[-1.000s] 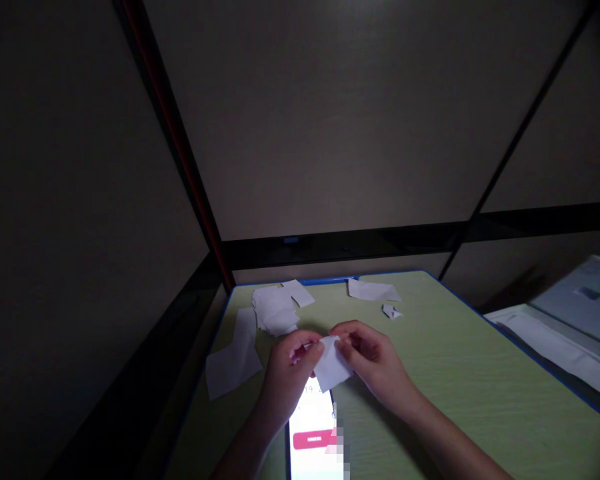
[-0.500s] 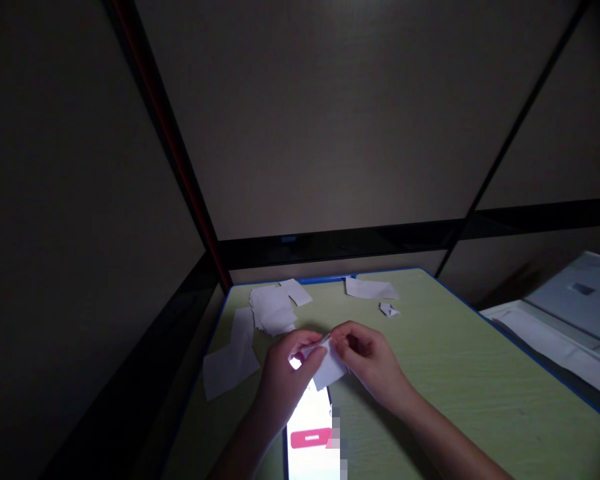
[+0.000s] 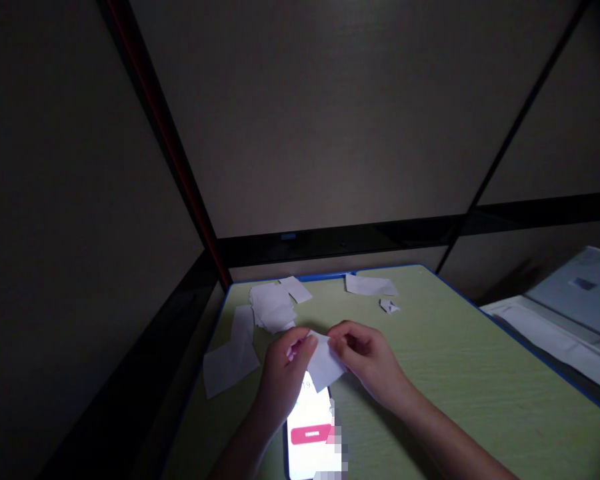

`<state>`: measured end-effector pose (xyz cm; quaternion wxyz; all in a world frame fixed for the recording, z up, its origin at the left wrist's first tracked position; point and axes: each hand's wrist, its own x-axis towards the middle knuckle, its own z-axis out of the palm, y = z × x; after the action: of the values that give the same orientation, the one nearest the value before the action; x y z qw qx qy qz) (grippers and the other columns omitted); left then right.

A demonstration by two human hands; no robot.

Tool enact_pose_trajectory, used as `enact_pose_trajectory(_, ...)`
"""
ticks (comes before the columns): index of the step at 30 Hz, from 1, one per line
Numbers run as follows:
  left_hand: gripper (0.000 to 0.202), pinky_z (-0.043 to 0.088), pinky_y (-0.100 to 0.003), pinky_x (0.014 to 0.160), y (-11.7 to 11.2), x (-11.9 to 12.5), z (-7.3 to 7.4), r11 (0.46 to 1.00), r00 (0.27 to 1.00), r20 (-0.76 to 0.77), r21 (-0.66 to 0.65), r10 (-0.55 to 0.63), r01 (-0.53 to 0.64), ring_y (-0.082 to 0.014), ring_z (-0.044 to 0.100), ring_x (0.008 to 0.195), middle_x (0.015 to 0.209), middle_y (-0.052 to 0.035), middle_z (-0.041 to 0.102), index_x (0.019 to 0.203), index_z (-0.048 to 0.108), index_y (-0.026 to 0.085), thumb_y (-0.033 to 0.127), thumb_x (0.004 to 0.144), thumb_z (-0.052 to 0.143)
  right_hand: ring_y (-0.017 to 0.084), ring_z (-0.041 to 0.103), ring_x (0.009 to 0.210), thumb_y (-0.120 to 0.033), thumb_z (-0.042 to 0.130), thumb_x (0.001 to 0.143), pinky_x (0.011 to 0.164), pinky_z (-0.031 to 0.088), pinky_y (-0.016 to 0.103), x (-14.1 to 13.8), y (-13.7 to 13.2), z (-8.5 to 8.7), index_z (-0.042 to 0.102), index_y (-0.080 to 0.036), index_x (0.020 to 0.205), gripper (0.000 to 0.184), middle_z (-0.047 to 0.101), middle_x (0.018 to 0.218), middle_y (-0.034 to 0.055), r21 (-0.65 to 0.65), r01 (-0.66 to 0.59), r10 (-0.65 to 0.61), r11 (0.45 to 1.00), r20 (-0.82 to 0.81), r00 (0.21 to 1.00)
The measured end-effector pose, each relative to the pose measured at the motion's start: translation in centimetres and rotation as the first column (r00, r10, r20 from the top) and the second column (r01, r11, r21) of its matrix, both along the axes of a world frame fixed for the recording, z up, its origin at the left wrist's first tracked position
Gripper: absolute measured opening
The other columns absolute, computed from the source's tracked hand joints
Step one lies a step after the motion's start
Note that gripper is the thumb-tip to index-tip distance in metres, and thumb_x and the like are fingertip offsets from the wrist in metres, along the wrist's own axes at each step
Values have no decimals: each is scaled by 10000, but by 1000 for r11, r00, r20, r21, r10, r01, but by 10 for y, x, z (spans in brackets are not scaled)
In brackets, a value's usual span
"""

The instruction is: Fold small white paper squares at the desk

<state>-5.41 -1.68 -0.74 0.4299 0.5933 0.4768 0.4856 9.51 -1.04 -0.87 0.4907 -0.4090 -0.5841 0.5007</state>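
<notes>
A small white piece of paper [image 3: 325, 364] is stretched between my two hands above the table. My left hand [image 3: 286, 365] pinches its upper left edge between thumb and fingers. On the opposite side, my right hand [image 3: 367, 357] grips the upper right edge, fingers curled. Beneath the paper, a lit phone [image 3: 310, 460] lies on the table, its bright screen showing a red button; the paper and my left hand cover its top end. Beyond my left hand sits a pile of torn white paper pieces [image 3: 271, 307].
The green table [image 3: 460, 360] has a blue edge. Larger paper sheets [image 3: 230, 370] lie at the left, a paper strip [image 3: 373, 286] at the back, and a small crumpled paper bit [image 3: 389, 306] near it. A pale box [image 3: 575, 300] stands beyond the right edge; a panelled wall rises behind.
My left thumb and fingers have shifted slightly on the paper, and more of its face now shows flat between the hands. The right hand has barely moved.
</notes>
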Motion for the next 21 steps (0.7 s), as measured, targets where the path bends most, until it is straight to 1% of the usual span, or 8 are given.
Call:
enact_pose_trajectory(4, 223, 360, -198, 518, -1, 0, -2, 1000, 1000, -11, -6, 17, -17, -115, 482, 583, 629, -2, 550, 768, 594, 132, 336, 801, 509, 81, 359, 486, -293, 581, 724, 442, 274, 208, -1, 1, -1, 577, -132, 694, 164, 398, 538, -53, 3, 36, -36, 999, -13, 999)
enact_pose_trajectory(8, 210, 384, -206, 550, 0, 0, -7, 999, 997, -63, 27, 37, -36, -129, 513, 613, 644, -11, 577, 773, 609, 139, 331, 791, 527, 90, 384, 491, -315, 575, 726, 443, 291, 214, -1, 1, -1, 573, -136, 686, 184, 442, 547, -35, -5, 73, -73, 997, -16, 997)
enact_pose_trajectory(10, 206, 400, -218, 580, 1, 0, -8, 998, 995, -93, 47, 46, -42, -142, 535, 645, 676, -24, 606, 805, 623, 144, 328, 790, 532, 104, 417, 514, -317, 567, 739, 462, 317, 225, 0, 0, 0, 581, -140, 712, 180, 486, 573, -16, 41, 108, -108, 993, 9, 994)
enact_pose_trajectory(12, 217, 408, -225, 597, 0, -1, -7, 998, 994, -104, 47, 39, -34, -152, 549, 670, 722, -38, 631, 851, 639, 151, 326, 797, 523, 123, 456, 566, -294, 564, 752, 506, 352, 243, 0, 0, 2, 596, -146, 745, 151, 538, 626, 8, 121, 140, -147, 983, 56, 987)
enact_pose_trajectory(14, 236, 409, -226, 598, -2, -1, -3, 999, 996, -88, 35, 29, -26, -153, 551, 675, 742, -43, 639, 883, 647, 153, 330, 800, 516, 140, 485, 618, -263, 560, 761, 550, 376, 258, 1, -1, 3, 604, -155, 762, 117, 571, 678, 25, 182, 149, -167, 972, 92, 982)
enact_pose_trajectory(16, 271, 405, -222, 586, -4, -1, 2, 1000, 999, -45, 13, 26, -26, -144, 539, 646, 718, -38, 629, 898, 647, 147, 354, 805, 499, 152, 503, 647, -244, 553, 766, 572, 389, 267, 2, -2, 4, 603, -162, 759, 97, 584, 701, 33, 208, 137, -160, 968, 99, 982)
enact_pose_trajectory(19, 345, 395, -215, 544, -5, -1, 5, 998, 999, 44, -69, 7, -4, -128, 513, 589, 681, -30, 603, 850, 642, 134, 406, 827, 430, 162, 521, 674, -225, 548, 769, 592, 400, 276, 2, -3, 3, 608, -166, 746, 87, 585, 722, 38, 235, 104, -130, 967, 98, 987)
enact_pose_trajectory(21, 327, 385, -204, 520, -4, 0, 6, 994, 998, 67, -107, -17, 24, -121, 508, 581, 671, -24, 590, 801, 631, 131, 405, 814, 454, 163, 522, 677, -220, 551, 769, 593, 402, 277, 2, -2, 1, 613, -165, 752, 84, 584, 728, 40, 229, 90, -114, 969, 96, 989)
